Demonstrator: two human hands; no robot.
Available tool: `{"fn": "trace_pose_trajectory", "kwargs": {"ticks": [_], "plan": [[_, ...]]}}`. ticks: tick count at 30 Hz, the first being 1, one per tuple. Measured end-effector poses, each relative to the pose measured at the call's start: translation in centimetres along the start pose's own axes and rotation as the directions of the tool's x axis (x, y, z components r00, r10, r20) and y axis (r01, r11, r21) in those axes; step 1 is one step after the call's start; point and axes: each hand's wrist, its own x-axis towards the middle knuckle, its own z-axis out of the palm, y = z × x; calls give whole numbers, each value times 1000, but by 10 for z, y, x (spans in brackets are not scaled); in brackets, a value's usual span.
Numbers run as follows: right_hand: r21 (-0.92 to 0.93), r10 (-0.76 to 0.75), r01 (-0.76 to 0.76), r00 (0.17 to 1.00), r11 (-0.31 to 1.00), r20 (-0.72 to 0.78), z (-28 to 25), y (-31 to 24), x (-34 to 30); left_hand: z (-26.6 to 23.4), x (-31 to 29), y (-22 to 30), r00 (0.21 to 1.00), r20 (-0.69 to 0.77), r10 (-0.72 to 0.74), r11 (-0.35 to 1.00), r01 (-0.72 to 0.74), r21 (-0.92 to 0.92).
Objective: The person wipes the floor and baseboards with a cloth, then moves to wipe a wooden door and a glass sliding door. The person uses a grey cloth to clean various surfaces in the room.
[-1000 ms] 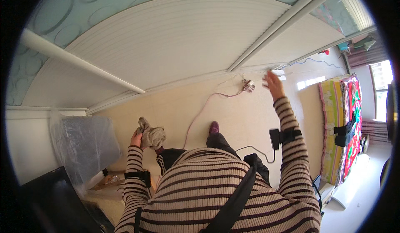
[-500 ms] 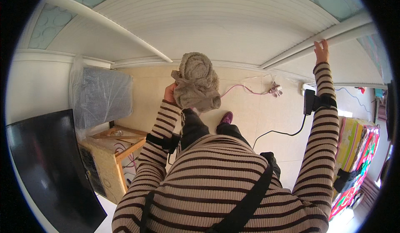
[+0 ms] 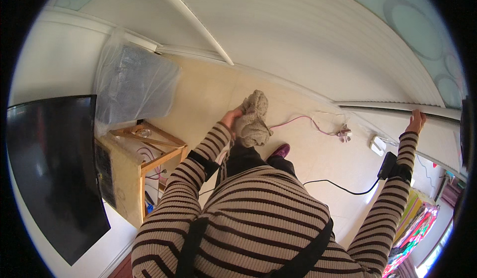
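Note:
My left hand (image 3: 231,117) is closed on a bunched grey-brown cloth (image 3: 254,126), fluffy like a towel, which hangs out in front of my legs above the floor. Far to the right, my right arm is stretched out. The fingers of my right hand (image 3: 416,121) curl over the edge frame (image 3: 387,106) of a white ribbed sliding door (image 3: 298,44). A dark slit shows along that frame beside my hand. Part of the left palm is hidden behind the cloth.
A pink cord with a plug (image 3: 344,134) and a white power strip (image 3: 377,145) lie on the floor. At left stand a plastic-wrapped box (image 3: 141,84), a wooden-framed stand (image 3: 164,151) and a black screen (image 3: 54,178). Bright bedding (image 3: 412,233) is at right.
My view has turned, so the doors appear tilted. The cloth has come down nearer my legs and looks more bunched. My right hand, still at the door frame, now sits farther right and lower.

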Motion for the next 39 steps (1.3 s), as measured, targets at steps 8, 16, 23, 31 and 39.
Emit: {"fn": "trace_pose_trajectory", "kwargs": {"ticks": [8,16,23,31,39], "plan": [[106,-154,140,978,985,140,69,-28,-72,-21,19,2,987,-130,-97,992,107,72],[274,-210,107,901,956,380,138,-57,-150,-26,21,0,965,-249,-82,985,117,128],[299,-289,115,711,947,641,176,-85,-195,-83,59,-20,938,-328,-112,972,172,160],[-182,281,-288,354,940,892,132,-6,-268,-73,67,-10,930,-317,-185,961,239,140],[-570,699,-506,93,647,710,22,91,-360,-35,98,-7,917,-304,-260,884,353,308]]}}
